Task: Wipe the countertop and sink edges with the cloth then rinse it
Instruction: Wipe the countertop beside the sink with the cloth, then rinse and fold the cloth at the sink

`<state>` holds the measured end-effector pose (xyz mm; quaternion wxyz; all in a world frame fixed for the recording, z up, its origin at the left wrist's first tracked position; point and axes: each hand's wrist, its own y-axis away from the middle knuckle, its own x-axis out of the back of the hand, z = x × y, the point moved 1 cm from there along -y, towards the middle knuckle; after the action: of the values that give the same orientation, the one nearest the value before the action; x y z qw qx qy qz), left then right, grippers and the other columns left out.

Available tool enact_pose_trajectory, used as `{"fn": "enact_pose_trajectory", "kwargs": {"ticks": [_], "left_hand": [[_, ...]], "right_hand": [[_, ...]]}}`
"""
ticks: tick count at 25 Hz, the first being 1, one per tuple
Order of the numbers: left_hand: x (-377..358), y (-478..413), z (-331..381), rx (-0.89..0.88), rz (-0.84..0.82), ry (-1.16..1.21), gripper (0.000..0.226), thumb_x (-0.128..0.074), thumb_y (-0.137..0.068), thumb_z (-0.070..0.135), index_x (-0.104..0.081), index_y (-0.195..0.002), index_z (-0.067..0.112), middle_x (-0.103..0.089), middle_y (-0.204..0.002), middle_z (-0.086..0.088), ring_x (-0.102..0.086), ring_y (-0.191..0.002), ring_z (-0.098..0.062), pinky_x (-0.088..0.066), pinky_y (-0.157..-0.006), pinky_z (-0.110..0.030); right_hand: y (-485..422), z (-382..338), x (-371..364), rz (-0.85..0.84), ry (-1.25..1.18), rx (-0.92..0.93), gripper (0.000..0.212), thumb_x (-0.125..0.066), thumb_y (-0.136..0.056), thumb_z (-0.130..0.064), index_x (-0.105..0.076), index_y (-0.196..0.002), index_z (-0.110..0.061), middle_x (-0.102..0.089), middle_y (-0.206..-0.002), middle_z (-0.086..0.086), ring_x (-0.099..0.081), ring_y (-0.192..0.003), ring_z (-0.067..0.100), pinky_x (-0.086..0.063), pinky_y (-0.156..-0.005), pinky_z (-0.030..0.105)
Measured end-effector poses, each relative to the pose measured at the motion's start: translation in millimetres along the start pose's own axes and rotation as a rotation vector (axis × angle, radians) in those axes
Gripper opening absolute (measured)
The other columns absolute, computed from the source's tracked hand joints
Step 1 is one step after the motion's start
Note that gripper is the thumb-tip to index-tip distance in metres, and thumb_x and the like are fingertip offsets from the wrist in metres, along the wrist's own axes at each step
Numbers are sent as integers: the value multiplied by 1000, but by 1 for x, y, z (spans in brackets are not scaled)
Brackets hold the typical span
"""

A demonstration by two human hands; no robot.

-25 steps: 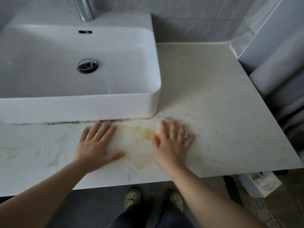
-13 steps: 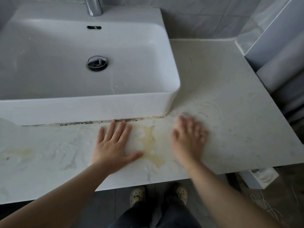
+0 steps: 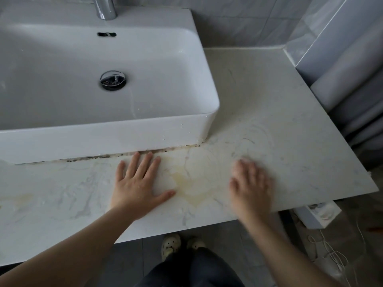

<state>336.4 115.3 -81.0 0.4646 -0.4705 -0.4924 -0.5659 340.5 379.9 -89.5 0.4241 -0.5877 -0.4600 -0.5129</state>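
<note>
The pale marble countertop (image 3: 290,129) runs in front of and to the right of a white rectangular sink (image 3: 103,139). My left hand (image 3: 137,183) lies flat on the counter just before the sink's front edge, fingers spread. My right hand (image 3: 251,185) is palm down further right, blurred by motion, fingers apart. Between them is a yellowish patch (image 3: 192,183); I cannot tell whether it is a stain or a thin wet cloth. No separate cloth shows under either hand. Curved wet streaks (image 3: 252,135) mark the counter beyond my right hand.
Dark grime (image 3: 116,155) lines the joint under the sink front. A chrome tap (image 3: 104,7) stands behind the basin, with the drain plug (image 3: 113,79) at its middle. Grey tiled walls close the back and right. A white box (image 3: 319,213) and cables lie on the floor below right.
My right hand has slid to the right, away from the yellowish patch. My left hand stays flat in the same spot. The view has shifted left.
</note>
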Motion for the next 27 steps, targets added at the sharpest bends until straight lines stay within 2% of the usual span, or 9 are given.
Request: {"fn": "enact_pose_trajectory", "kwargs": {"ticks": [3, 5, 11, 13, 18, 20, 22, 24, 27], "left_hand": [[1, 1, 2, 12, 2, -12, 109, 9, -58, 90, -7, -148, 30, -3, -157, 7, 9, -144, -17, 6, -114, -43], [3, 1, 2, 7, -14, -24, 111, 13, -56, 90, -4, -148, 30, -1, -157, 8, 11, -143, -17, 6, -114, -42], [5, 2, 4, 21, -14, -13, 111, 12, -56, 90, -5, -148, 31, -3, -157, 8, 10, -143, -15, 5, -115, -41], [6, 2, 3, 13, -17, -17, 111, 12, -56, 90, -5, -148, 31, -3, -157, 8, 10, -143, -15, 5, -115, -41], [1, 2, -5, -51, 7, 17, 104, 13, -65, 84, -13, -148, 28, -9, -156, 6, 1, -144, -17, 2, -114, -41], [1, 2, -23, -155, -6, -15, 94, 9, -74, 79, -17, -148, 27, -15, -155, 4, -8, -144, -19, -1, -112, -38], [4, 5, -45, -238, 2, -59, 80, -3, -86, 72, -29, -145, 25, -32, -150, 1, -27, -139, -22, -9, -109, -39], [4, 10, -62, -291, 25, -57, 71, -11, -90, 66, -31, -143, 24, -32, -148, 2, -32, -136, -22, -12, -110, -41], [6, 8, -70, -289, 13, 59, 62, -17, -89, 55, -35, -142, 28, -29, -149, 8, -28, -139, -19, -16, -113, -41]], "right_hand": [[20, -73, -8, 17, -35, 407, 54, -37, -83, -41, -52, -132, -24, -55, -135, 7, -51, -125, 33, -23, -105, 49], [8, -61, -8, -2, -5, 524, 53, -34, -87, -42, -48, -135, -27, -52, -139, 3, -48, -128, 30, -26, -110, 49], [-14, 60, 3, -9, 12, -125, 72, -10, -83, -49, -32, -146, -20, -32, -152, 10, -29, -138, 33, -16, -113, 51], [-1, 17, 1, 41, -14, -60, 66, -22, -84, -46, -42, -140, -17, -44, -144, 14, -41, -131, 36, -21, -111, 50], [41, -86, -8, 1, -40, 585, 56, -37, -85, -44, -49, -135, -22, -52, -138, 4, -48, -128, 28, -23, -108, 49], [19, -68, -11, 15, 31, 503, 56, -32, -85, -44, -47, -136, -25, -51, -140, 2, -48, -128, 28, -29, -109, 52], [-5, -41, -7, 31, 22, 151, 66, -19, -84, -49, -37, -143, -25, -39, -149, 4, -36, -136, 29, -19, -111, 54], [-6, -49, -10, 9, -50, -61, 76, -7, -80, -52, -30, -146, -22, -30, -153, 7, -25, -141, 30, -9, -113, 50], [27, -124, -17, 45, -71, 221, 65, -26, -84, -47, -45, -139, -19, -47, -143, 8, -42, -132, 32, -16, -109, 47]]}}
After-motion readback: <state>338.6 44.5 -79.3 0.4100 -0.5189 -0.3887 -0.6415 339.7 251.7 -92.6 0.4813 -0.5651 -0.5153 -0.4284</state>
